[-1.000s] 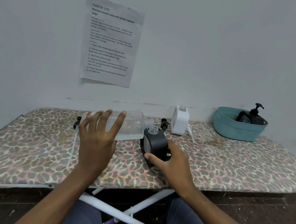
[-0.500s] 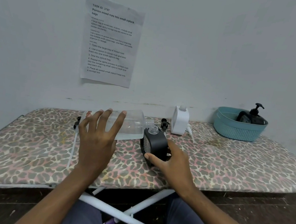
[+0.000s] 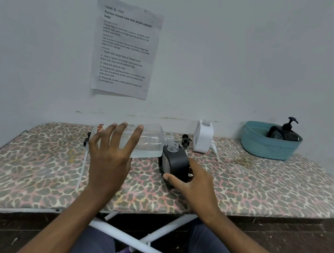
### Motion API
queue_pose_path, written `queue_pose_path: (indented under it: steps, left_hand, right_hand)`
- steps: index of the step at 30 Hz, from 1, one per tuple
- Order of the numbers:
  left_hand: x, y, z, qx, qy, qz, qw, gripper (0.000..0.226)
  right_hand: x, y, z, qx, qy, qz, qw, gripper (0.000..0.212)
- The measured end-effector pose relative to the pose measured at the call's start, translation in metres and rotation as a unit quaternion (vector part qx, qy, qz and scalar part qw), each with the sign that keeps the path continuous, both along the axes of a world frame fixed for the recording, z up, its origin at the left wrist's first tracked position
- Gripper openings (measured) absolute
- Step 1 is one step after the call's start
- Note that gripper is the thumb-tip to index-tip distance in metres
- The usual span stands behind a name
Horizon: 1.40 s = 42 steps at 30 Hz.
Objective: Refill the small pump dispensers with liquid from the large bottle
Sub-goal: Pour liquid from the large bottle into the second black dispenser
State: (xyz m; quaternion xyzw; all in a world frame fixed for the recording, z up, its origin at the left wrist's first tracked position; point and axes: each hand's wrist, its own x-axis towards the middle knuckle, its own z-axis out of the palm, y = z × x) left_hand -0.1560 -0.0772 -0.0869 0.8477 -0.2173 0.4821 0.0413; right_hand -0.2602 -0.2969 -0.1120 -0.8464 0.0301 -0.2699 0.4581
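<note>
the left hand grips the large bottle on its side, hiding its near half, neck at the open mouth of the black dispenser the right hand clasps on the worktop, with a loose pump head, white dispenser and teal basket behind.

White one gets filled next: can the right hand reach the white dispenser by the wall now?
Probably not yet: the right hand grips the black rectangular dispenser under the mouth of the clear plastic bottle. Past it, the way to the white rectangular dispenser looks free.
</note>
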Motion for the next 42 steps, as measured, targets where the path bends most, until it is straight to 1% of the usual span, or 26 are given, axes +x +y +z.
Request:
queue_pose_path:
  steps: [20,42]
  left_hand:
    - [-0.0008,0.0,0.0032,0.0,-0.001,0.004,1.0,0.094]
    - [-0.0002,0.0003,0.0039,-0.001,-0.007,0.006,1.0,0.093]
  right_hand:
    - [-0.0014,0.0006,0.0008,0.004,0.01,0.0,1.0,0.042]
    - [0.0002,0.0,-0.0006,0.0,0.011,-0.004,1.0,0.04]
